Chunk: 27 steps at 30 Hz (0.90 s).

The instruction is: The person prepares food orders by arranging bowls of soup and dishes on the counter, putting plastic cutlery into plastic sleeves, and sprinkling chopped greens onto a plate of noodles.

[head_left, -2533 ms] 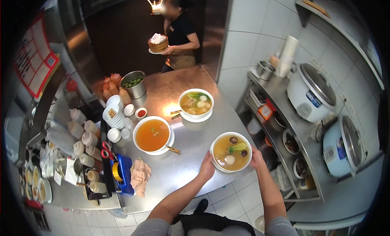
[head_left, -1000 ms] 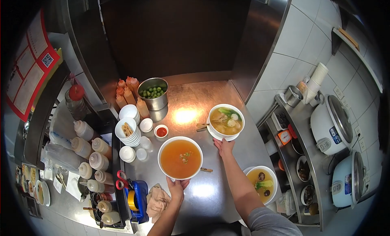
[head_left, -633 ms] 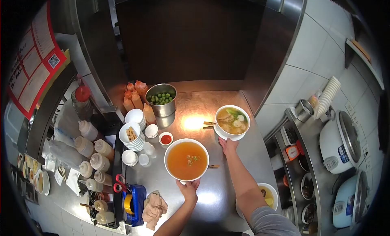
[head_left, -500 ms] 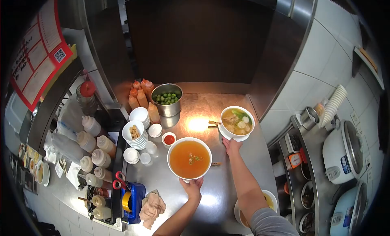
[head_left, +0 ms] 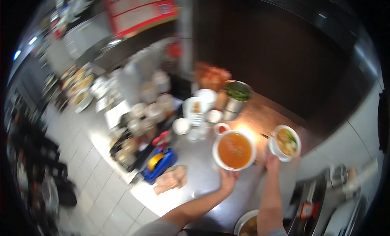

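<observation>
My left hand (head_left: 229,180) grips the near underside of a white bowl of orange-brown broth (head_left: 234,150) with chopped greens floating in it. To its right, my right hand (head_left: 272,161) holds the near-left edge of the plate beneath a second white bowl (head_left: 286,142), which contains dumplings and a green vegetable. A third bowl of soup (head_left: 248,224) stands near the front edge, partly covered by my right forearm. A small dish of red sauce (head_left: 222,129) is just beyond the orange broth. The frame is blurred.
Stacked white bowls (head_left: 195,110), sauce bottles (head_left: 214,78) and a metal pot of green fruit (head_left: 237,92) stand at the back. Left are squeeze bottles (head_left: 154,112), a blue tape dispenser (head_left: 162,165) and a crumpled cloth (head_left: 172,179). Shelves (head_left: 310,203) stand at right.
The view has swung left, showing more floor and the kitchen on that side. Both hands remain at the same two bowls they held half a second ago.
</observation>
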Each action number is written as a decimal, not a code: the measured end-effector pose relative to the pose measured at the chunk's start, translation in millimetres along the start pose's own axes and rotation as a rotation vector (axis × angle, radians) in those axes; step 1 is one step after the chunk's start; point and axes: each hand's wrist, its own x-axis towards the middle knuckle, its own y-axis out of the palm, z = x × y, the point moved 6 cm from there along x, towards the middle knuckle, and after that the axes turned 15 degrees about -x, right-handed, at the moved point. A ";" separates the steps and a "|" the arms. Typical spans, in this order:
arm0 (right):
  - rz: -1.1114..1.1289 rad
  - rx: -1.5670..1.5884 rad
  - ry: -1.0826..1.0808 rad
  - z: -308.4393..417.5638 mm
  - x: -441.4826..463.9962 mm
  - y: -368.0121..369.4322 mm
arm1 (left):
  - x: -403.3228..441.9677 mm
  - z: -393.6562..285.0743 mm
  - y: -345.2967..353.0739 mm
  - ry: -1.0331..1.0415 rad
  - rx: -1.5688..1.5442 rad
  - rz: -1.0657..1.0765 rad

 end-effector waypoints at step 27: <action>1.838 -0.552 0.340 -186.8 -710.5 630.3 | -235.7 -583.0 -390.2 -0.358 -0.085 0.152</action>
